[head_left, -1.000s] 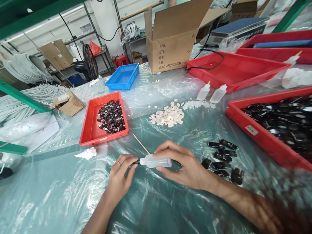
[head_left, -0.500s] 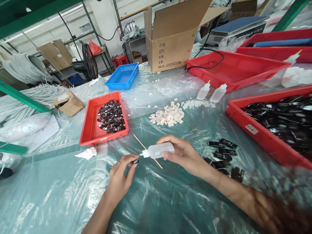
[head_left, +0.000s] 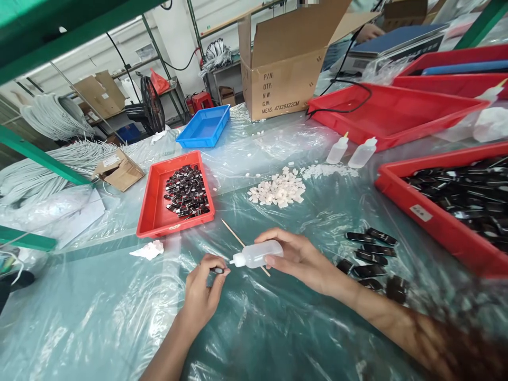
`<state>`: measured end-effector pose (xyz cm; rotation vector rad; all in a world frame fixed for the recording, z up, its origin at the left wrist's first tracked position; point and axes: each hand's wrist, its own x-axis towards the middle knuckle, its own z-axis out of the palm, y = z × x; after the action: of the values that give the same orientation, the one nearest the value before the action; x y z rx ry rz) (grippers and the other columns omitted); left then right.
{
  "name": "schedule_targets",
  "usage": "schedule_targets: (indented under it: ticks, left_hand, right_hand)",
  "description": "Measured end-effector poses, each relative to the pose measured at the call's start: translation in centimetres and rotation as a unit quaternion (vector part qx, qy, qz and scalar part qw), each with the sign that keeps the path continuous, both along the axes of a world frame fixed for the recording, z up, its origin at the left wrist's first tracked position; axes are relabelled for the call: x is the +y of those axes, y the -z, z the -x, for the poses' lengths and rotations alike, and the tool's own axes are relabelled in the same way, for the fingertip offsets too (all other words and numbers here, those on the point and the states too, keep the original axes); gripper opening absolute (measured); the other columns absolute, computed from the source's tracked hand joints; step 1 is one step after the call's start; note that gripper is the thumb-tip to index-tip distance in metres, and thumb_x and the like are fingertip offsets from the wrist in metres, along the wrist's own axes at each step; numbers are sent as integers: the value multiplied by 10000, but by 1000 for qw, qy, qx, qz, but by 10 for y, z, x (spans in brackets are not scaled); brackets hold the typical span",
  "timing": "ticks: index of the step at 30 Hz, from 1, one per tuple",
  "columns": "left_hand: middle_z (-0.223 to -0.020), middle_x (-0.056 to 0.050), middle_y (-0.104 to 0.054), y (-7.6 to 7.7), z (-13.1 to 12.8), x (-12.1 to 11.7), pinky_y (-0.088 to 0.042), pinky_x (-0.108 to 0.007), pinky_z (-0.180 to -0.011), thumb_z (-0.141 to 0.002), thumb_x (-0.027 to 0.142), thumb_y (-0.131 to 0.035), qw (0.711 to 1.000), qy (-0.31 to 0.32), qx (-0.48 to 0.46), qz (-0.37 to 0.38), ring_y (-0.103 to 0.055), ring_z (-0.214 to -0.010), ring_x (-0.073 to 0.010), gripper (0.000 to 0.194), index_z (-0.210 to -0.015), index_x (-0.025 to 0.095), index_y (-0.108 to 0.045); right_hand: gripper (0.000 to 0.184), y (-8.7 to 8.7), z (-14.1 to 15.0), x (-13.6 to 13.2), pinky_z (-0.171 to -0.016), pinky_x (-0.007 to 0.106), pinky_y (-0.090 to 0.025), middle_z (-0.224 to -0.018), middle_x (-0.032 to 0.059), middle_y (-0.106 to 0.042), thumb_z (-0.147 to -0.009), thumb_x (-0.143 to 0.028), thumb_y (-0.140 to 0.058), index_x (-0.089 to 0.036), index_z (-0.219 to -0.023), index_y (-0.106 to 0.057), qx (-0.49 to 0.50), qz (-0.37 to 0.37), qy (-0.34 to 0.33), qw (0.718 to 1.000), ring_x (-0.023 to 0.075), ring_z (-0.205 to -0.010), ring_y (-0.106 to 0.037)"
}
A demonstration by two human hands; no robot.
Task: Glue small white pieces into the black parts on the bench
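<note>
My left hand (head_left: 203,288) pinches a small black part (head_left: 217,270) with a pale oval face between thumb and fingers. Wrapped round a translucent squeeze bottle (head_left: 260,254) is my right hand (head_left: 301,259); the bottle lies nearly level, its nozzle pointing left at the fingers of my left hand, close to the black part. Whether nozzle and part touch I cannot tell. A thin wooden stick (head_left: 234,233) lies on the plastic-covered table behind the bottle, partly hidden by it. Several black pieces (head_left: 371,248) lie loose to the right of my right hand.
A red tray (head_left: 148,214) of small black parts stands left, beside crumpled tissue (head_left: 147,250). Small white pieces (head_left: 278,189) are heaped mid-table, with two squeeze bottles (head_left: 363,153) behind. A larger red tray (head_left: 391,182) of black pieces borders the right. Farther back are a blue tray (head_left: 214,138) and cardboard box (head_left: 278,87).
The view has shifted slightly, so the scene sits a little farther right. The bottle's nozzle has dipped slightly beside the black part. Both hands keep their hold. A person's hand now shows at the back.
</note>
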<state>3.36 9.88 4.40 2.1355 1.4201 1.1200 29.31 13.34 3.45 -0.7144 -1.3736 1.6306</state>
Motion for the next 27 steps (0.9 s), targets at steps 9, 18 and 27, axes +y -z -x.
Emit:
schedule_targets:
  ticks: [9,18,27]
  left_hand:
    - [-768,37,-545,-3,-2,-6,-476,-265,-560,-933,234,-431,998,23,36,46,-552,-570,-144,91,-1007,280,-457]
    - [-876,9,-594,-4,-3,-2,-487,-263,-638,-947,217,-476,998,38,40,17,-591,-714,-153,126,-1052,284,-492]
    - [-1049,-39,-668,-3,-1,-1,-542,-289,-800,-952,189,-497,998,46,48,14,-671,-951,-182,167,-1085,271,-558]
  right_hand:
    - [294,-4,2,-8,-838,304,-631,-1098,59,-755,-979,-468,-795,-237,-1157,-755,-76,-88,29,993,187,-935,-725]
    - [188,-1,5,-11,-790,294,-623,-1131,62,-774,-997,-289,-760,-267,-1183,-745,-139,-225,87,960,194,-956,-762]
    - [357,-1,0,-7,-823,364,-703,-1182,78,-807,-974,-188,-775,-349,-1290,-736,-186,-361,118,906,263,-1024,-831]
